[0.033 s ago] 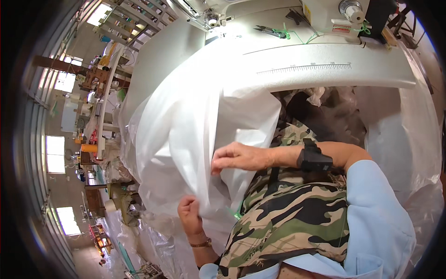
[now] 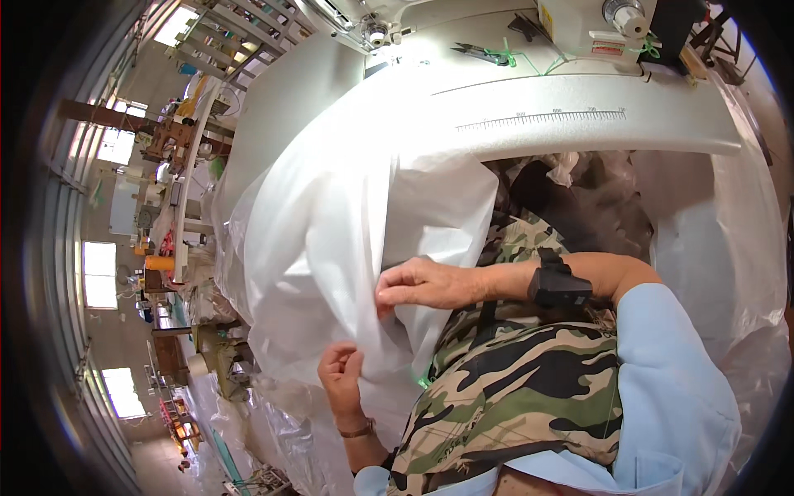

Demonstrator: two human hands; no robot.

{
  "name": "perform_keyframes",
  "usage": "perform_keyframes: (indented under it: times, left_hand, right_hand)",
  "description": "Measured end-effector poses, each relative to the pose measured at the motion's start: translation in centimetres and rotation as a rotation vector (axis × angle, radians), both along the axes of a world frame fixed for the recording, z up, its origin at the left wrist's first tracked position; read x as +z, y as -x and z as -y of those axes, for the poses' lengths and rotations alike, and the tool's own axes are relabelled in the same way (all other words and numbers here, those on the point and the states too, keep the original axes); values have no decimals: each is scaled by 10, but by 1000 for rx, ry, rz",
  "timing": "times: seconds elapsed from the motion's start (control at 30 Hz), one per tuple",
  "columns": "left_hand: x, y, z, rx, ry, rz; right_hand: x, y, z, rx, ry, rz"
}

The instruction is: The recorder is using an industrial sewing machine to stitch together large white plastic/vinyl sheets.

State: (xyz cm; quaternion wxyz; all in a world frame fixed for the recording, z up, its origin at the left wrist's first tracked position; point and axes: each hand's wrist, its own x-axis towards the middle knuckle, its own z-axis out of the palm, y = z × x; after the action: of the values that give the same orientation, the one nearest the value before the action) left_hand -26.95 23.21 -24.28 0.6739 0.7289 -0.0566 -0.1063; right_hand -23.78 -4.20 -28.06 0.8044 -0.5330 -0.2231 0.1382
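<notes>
A large white sheet of fabric (image 2: 310,240) spills from the sewing machine bed over the near table edge and hangs in folds toward my lap. My right hand (image 2: 430,283) reaches across from the right, its thumb and fingers closed on a long fold of this sheet. Lower and to the left, my left hand (image 2: 340,376) is against the fabric with its fingers curled in. What lies between those left fingers is hidden. The far end of the sheet is under the bright light by the sewing machine head (image 2: 376,31).
Thread snips (image 2: 481,54) with green thread lie on the machine bed. A ruler scale (image 2: 542,121) runs along its front edge. The machine's handwheel (image 2: 626,18) is at top right. Clear plastic sheeting (image 2: 285,430) hangs below left. A cluttered workbench (image 2: 186,190) stands farther left.
The fingers of my left hand have loosened slightly. The fold between the hands has shifted a little; my right hand stays almost where it was.
</notes>
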Motion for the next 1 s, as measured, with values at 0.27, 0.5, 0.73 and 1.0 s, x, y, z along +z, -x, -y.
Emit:
perform_keyframes:
  times: [0.27,0.5,0.73,1.0]
  left_hand:
    - [23,-47,89,-166,-597,583]
    - [14,-77,104,-63,-535,485]
    - [44,-100,110,62,-434,646]
    - [52,-117,100,58,-450,805]
  right_hand:
    - [-4,25,-30,63,417,164]
    - [-16,16,-4,-282,468,99]
    - [-51,-43,-6,-979,27,-382]
    - [-46,-7,0,-517,134,-393]
